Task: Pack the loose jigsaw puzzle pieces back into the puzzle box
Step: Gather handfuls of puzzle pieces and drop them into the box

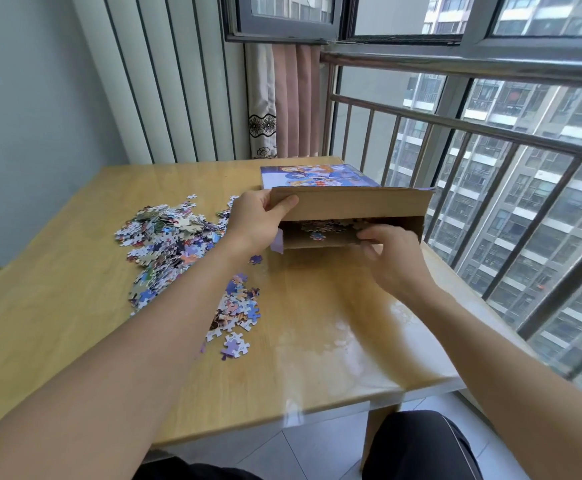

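Puzzle box [320,178]: lies flat at the far side of the wooden table [334,323], next to the window railing; printed cartoon top faces up, near end open toward the person.
Box flap [348,202]: plain brown cardboard, lifted up above the box's open end.
Left hand [258,220]: at the left corner of the box opening, fingers and thumb curled round the flap's left end, gripping it.
Right hand [390,251]: at the right part of the box opening, fingers curled at the lower cardboard edge; whether it pinches a piece or the edge, I cannot tell.
Pieces in the box [324,227]: a few lie just inside the opening, under the flap.
Loose jigsaw pieces [164,237]: a big heap left of the box, on the table.
Smaller cluster [237,306]: nearer the person than the box, below the left forearm.
Single piece [255,259]: just beside the box's near left corner.
Window railing [490,133]: metal bars right of the box, apartment blocks beyond.
Curtain [282,102]: pink and white, behind the box.
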### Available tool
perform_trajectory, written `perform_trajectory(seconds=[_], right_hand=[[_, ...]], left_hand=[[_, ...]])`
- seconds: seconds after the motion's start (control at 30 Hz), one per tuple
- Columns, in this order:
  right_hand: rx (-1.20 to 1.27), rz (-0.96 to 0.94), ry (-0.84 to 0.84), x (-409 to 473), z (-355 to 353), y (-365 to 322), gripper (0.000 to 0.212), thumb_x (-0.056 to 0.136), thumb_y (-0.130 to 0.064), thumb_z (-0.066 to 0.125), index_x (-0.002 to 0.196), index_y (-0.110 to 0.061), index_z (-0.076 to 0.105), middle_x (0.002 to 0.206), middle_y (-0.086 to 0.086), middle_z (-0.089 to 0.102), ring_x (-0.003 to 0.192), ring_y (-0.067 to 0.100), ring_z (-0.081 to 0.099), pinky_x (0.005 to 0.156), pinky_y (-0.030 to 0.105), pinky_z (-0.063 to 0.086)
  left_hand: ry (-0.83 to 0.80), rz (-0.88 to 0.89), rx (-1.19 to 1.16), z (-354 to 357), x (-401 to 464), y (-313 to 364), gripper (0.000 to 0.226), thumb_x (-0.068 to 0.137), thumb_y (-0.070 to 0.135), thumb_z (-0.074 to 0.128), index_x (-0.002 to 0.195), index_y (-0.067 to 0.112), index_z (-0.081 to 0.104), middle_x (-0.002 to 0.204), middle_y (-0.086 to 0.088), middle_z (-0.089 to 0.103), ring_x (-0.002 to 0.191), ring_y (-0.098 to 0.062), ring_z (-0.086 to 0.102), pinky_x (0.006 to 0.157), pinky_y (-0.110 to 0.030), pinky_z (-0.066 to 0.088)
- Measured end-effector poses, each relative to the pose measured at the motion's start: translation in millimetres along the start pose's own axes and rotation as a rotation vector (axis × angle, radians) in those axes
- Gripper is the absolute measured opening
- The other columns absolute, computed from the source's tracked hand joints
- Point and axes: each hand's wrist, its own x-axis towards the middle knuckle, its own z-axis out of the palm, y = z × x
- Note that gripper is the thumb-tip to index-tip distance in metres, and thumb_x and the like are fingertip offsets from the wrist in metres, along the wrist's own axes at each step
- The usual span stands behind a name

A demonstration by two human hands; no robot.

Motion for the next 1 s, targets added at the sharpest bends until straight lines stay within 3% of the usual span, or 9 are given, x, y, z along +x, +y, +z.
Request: perform_trajectory(seconds=[0.17, 0.27, 0.33, 0.4, 0.5, 0.7, 0.8, 0.9, 1.0], right_hand=[[-0.379, -0.153, -0.371, 8.4, 12.2, 8.9, 0.056, 0.09, -0.049, 0.057, 0.138, -0.023, 0.05, 0.138, 0.002, 0.058, 0.13, 0.025, 0.05, 0.116, 0.046, 0.028], [-0.402, -0.149, -0.421, 29.7, 8.5, 1.0, 0.057, 0.091, -0.043, 0.06, 0.144, -0.028, 0.046, 0.142, 0.001, 0.054, 0.131, 0.026, 0.048, 0.113, 0.046, 0.032], [-0.406, -0.203, -0.323, 41.8, 2.4, -3.9, 0.04, 0.095, -0.025, 0.055, 0.134, -0.031, 0.057, 0.127, 0.002, 0.064, 0.11, 0.029, 0.06, 0.083, 0.039, 0.049], [-0.414, -0.264, -0.124, 53.7, -6.4, -11.0, 0.032, 0.094, -0.013, 0.056, 0.115, -0.031, 0.071, 0.109, 0.0, 0.071, 0.091, 0.029, 0.064, 0.061, 0.034, 0.049], [-0.336, -0.329, 0.11, 77.9, -28.7, -27.6, 0.015, 0.089, -0.009, 0.066, 0.094, -0.018, 0.077, 0.098, 0.003, 0.074, 0.089, 0.03, 0.065, 0.064, 0.039, 0.055], [-0.202, -0.463, 0.374, 108.6, -82.7, -72.5, 0.023, 0.09, -0.01, 0.073, 0.112, -0.009, 0.072, 0.096, 0.007, 0.077, 0.086, 0.025, 0.074, 0.081, 0.038, 0.061], [-0.232, -0.462, 0.305, 117.1, -96.4, -84.5, 0.007, 0.091, -0.015, 0.072, 0.095, -0.017, 0.077, 0.088, 0.001, 0.077, 0.077, 0.018, 0.072, 0.075, 0.032, 0.059], [-0.213, -0.467, 0.268, 119.9, -103.2, -88.3, 0.009, 0.092, -0.015, 0.07, 0.094, -0.016, 0.078, 0.087, -0.001, 0.076, 0.073, 0.014, 0.069, 0.071, 0.023, 0.053], [-0.235, -0.407, 0.158, 115.7, -102.5, -85.6, 0.01, 0.093, -0.017, 0.068, 0.092, -0.016, 0.078, 0.085, 0.0, 0.075, 0.075, 0.017, 0.068, 0.07, 0.026, 0.05]], left_hand=[[-0.012, -0.011, -0.016, 1.9, -0.7, 2.3, 0.023, 0.095, 0.034, 0.065, 0.113, 0.02, 0.072, 0.1, 0.009, 0.071, 0.098, -0.012, 0.064, 0.084, -0.021, 0.048], [-0.007, -0.001, -0.03, 2.9, -1.5, 8.2, 0.02, 0.096, 0.034, 0.064, 0.108, 0.021, 0.073, 0.093, 0.014, 0.07, 0.09, -0.005, 0.064, 0.074, -0.012, 0.047], [0.022, -0.003, -0.064, -0.1, 0.6, 16.1, 0.017, 0.097, 0.035, 0.063, 0.098, 0.022, 0.073, 0.085, 0.014, 0.071, 0.08, -0.001, 0.064, 0.066, -0.007, 0.044], [0.069, 0.001, -0.158, -7.9, 9.5, 27.8, 0.024, 0.097, 0.037, 0.062, 0.089, 0.019, 0.074, 0.082, 0.006, 0.074, 0.075, -0.006, 0.066, 0.071, -0.015, 0.049], [0.136, 0.07, -0.272, -26.1, 26.7, 56.8, 0.03, 0.102, 0.028, 0.055, 0.081, 0.01, 0.067, 0.07, -0.005, 0.067, 0.06, -0.009, 0.06, 0.06, -0.017, 0.049], [0.198, 0.124, -0.299, -59.0, 54.2, 115.6, 0.023, 0.102, 0.021, 0.053, 0.096, 0.005, 0.068, 0.069, 0.002, 0.06, 0.049, 0.003, 0.056, 0.053, -0.007, 0.042], [0.236, 0.111, -0.285, -67.9, 61.7, 124.5, 0.025, 0.101, 0.026, 0.055, 0.101, 0.008, 0.072, 0.069, 0.007, 0.063, 0.053, 0.004, 0.059, 0.056, -0.011, 0.045], [0.26, 0.1, -0.248, -70.0, 62.3, 123.2, 0.027, 0.1, 0.033, 0.056, 0.095, 0.015, 0.074, 0.067, 0.011, 0.065, 0.063, -0.001, 0.061, 0.068, -0.021, 0.052], [0.221, 0.086, -0.213, -65.0, 56.4, 120.6, 0.028, 0.101, 0.032, 0.055, 0.09, 0.015, 0.074, 0.064, 0.01, 0.066, 0.061, -0.002, 0.063, 0.072, -0.022, 0.055]])
